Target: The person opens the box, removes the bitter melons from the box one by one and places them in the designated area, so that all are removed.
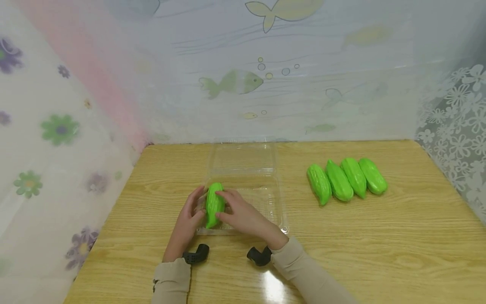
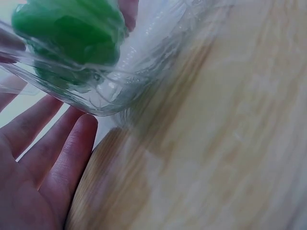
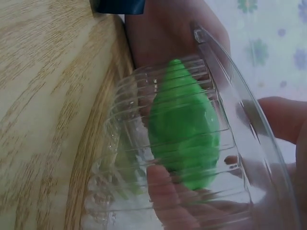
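A bright green, ribbed bitter gourd [image 1: 215, 202], glossy like a plastic one, lies lengthwise in the left part of a clear plastic clamshell box [image 1: 282, 211]. My right hand [image 1: 244, 215] reaches over the box and holds the gourd between thumb and fingers on its right side. At the box's left edge is my left hand [image 1: 187, 217], its thumb near the gourd's lower end. In the left wrist view, the left hand's fingers [image 2: 72, 153] are extended along the outside of the clear wall. Through that wall, the right wrist view shows the gourd [image 3: 184, 129] pointed end up.
The box's lid [image 1: 243, 157] is folded back toward the wall. Several more green gourds [image 1: 347, 179] lie side by side on the wooden table [image 1: 379, 245] at the right. Black wrist devices [image 1: 260, 256] sit by both sleeves. Patterned curtains [image 1: 159, 93] border the table.
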A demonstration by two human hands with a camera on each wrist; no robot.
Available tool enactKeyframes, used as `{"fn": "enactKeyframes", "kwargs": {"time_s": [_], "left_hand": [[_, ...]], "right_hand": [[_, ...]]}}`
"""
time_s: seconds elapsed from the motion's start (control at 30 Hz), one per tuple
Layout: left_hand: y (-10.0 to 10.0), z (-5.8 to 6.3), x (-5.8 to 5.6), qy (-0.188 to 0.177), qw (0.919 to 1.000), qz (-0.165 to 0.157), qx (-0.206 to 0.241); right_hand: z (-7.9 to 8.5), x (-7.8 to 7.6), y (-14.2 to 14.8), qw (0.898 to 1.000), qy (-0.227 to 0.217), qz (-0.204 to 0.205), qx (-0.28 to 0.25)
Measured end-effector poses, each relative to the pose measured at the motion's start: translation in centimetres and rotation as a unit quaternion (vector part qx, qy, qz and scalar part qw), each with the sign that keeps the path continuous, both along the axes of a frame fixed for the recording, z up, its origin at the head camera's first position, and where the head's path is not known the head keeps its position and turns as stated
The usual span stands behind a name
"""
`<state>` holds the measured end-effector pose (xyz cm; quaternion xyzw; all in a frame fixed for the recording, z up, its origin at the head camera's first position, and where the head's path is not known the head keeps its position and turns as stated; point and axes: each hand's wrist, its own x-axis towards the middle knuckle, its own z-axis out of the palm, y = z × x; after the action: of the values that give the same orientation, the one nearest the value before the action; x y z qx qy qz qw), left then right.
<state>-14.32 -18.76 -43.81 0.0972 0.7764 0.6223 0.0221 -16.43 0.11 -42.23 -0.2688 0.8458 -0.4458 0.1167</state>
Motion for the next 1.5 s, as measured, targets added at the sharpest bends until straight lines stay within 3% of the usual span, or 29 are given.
{"fn": "enactKeyframes", "kwargs": {"time_s": [0.23,0.37,0.53,0.67,0.83,1.03,1.2,1.43,1.5], "left_hand": [[-0.4,-0.8,-0.4,0.002,0.9999,-0.004,0.009],[-0.8,-2.0,-0.9,0.007,0.9999,-0.007,0.006],[-0.9,-2.8,-1.1,0.013,0.9999,-0.002,0.0],[-0.8,-2.6,-1.0,0.003,0.9999,0.009,0.003],[-0.4,-1.2,-0.5,-0.015,0.9997,0.013,0.014],[0.1,-0.2,0.0,-0.017,0.9997,0.013,0.007],[0.1,-0.1,0.0,-0.013,0.9999,0.011,0.003],[-0.1,-0.3,-0.1,-0.006,0.9999,-0.002,0.011],[-0.4,-1.1,-0.4,0.0,0.9999,-0.004,0.011]], "right_hand": [[-0.1,0.1,-0.1,0.998,0.037,0.03,0.041],[-0.3,0.2,-0.1,0.997,0.022,0.043,0.059],[-0.4,0.3,-0.1,0.998,0.013,0.054,0.043],[-0.5,0.3,-0.2,0.998,0.018,0.055,0.018],[-0.5,0.2,-0.1,0.999,0.011,0.05,-0.018],[-0.4,0.1,0.0,0.999,0.007,0.041,-0.009],[-0.4,-0.1,0.1,0.999,-0.001,0.032,-0.003],[-0.7,-0.8,0.1,0.995,-0.032,0.047,-0.085],[-0.7,-0.9,0.1,0.993,-0.036,0.053,-0.095]]}}
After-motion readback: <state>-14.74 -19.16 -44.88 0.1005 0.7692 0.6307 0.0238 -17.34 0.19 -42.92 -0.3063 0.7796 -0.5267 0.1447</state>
